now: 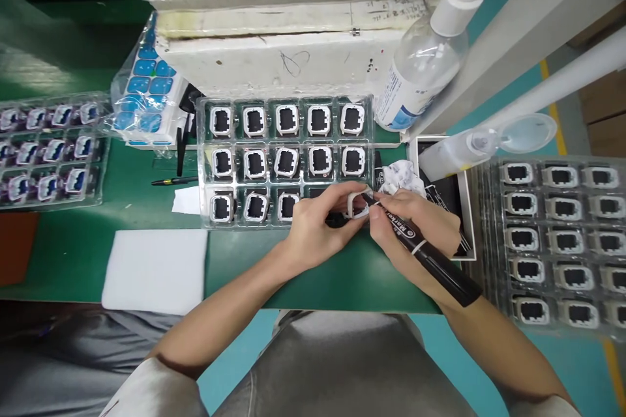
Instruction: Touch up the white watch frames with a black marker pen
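My left hand [317, 225], curled, pinches a white frame [351, 206] over the near right corner of a clear tray [268, 143] on the green desk [313, 287]; my right hand [428, 218], closed around a black marker [443, 268], holds its tip at the frame.

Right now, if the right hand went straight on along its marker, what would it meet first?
Likely the white frame held in the left hand; the tip of the black marker appears at its rim, though contact is unclear.
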{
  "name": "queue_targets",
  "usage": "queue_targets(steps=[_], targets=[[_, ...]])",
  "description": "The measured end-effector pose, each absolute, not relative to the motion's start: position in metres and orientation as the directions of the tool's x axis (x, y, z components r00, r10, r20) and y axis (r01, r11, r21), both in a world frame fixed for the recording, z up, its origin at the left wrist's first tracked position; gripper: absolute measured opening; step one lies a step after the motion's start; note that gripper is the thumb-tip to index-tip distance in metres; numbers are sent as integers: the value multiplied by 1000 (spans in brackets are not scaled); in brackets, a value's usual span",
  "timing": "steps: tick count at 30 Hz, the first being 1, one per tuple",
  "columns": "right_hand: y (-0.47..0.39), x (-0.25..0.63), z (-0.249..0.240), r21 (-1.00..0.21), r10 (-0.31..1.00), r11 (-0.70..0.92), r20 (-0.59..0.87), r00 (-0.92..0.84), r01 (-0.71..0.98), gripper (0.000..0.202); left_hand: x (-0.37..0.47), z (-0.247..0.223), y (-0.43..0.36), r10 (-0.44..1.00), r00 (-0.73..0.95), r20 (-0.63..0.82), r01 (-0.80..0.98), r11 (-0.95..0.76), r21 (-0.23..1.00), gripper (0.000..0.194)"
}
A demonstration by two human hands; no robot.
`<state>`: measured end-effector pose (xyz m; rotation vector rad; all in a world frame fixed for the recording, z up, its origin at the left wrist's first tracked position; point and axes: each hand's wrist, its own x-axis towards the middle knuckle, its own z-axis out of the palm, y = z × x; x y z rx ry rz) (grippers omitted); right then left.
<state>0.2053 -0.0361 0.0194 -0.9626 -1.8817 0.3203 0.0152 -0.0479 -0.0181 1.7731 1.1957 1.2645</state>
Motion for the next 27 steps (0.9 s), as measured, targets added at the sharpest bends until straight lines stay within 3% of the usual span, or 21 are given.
queue_targets(steps=[5, 22, 27], targets=[[-36, 204, 20, -569, 703, 688, 676, -221, 450, 26, 15, -19, -48, 932, 107, 345, 217, -361, 907, 37], [-33, 203, 16, -525, 672, 709, 706, -224, 471, 25, 17, -24, -51, 895, 108, 433, 421, -435, 796, 33], [-33, 203, 10, -529, 671, 718, 699, -248, 453, 23, 18, -23, -50, 901, 100, 421, 388, -425, 818, 34]])
